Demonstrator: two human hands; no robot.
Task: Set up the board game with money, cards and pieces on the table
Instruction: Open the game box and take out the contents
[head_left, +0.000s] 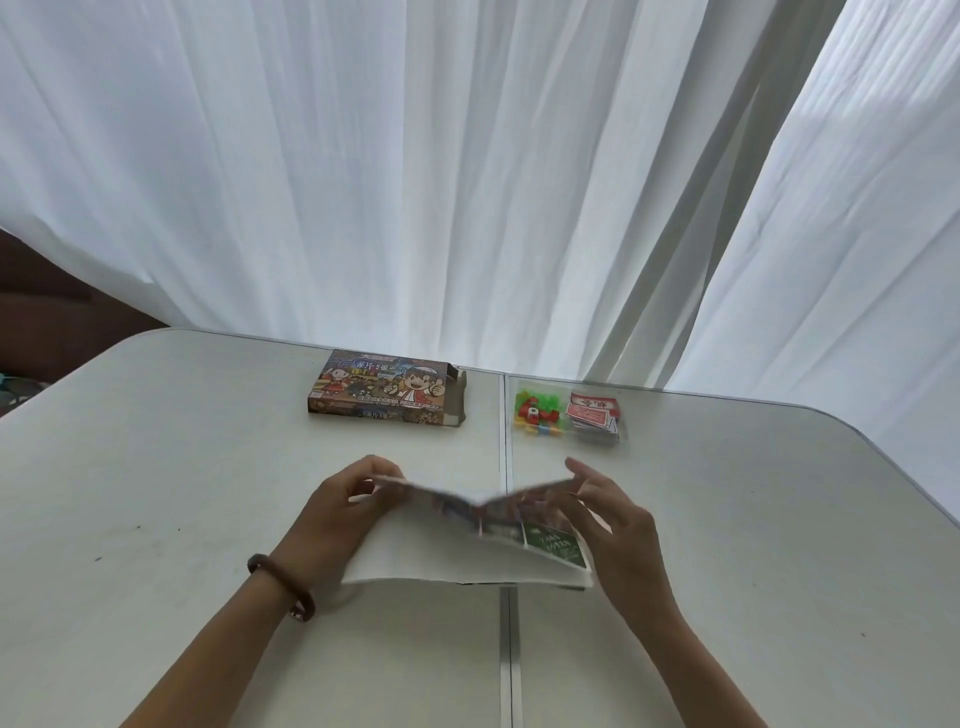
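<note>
1. The left hand (353, 499) comes in from the lower left with the forearm angled up toward the table's middle. Its fingers are curled and pinch the raised left edge of the folded game board (441, 553).
2. A brown bracelet (283, 587) sits on the left wrist.
3. The right hand (608, 519) reaches in from the lower right. Its thumb and long fingers pinch the raised right edge of the same board, and the fingertips point up and to the left.
4. The board lies across the centre seam of the white table (182, 467), close to the person. Its lower edge rests on the tabletop and its upper part is lifted, with a dip in the middle. A white side faces the camera, and printed squares, 1 of them green, show on the right; the middle is blurred.
5. The game box (382, 389) lies flat at the far edge, left of the seam.
6. Right of the seam lies a clear bag (566, 431) holding coloured pieces (535, 413) and red-backed cards (592, 415).
7. White curtains (467, 182) hang behind the table.
</note>
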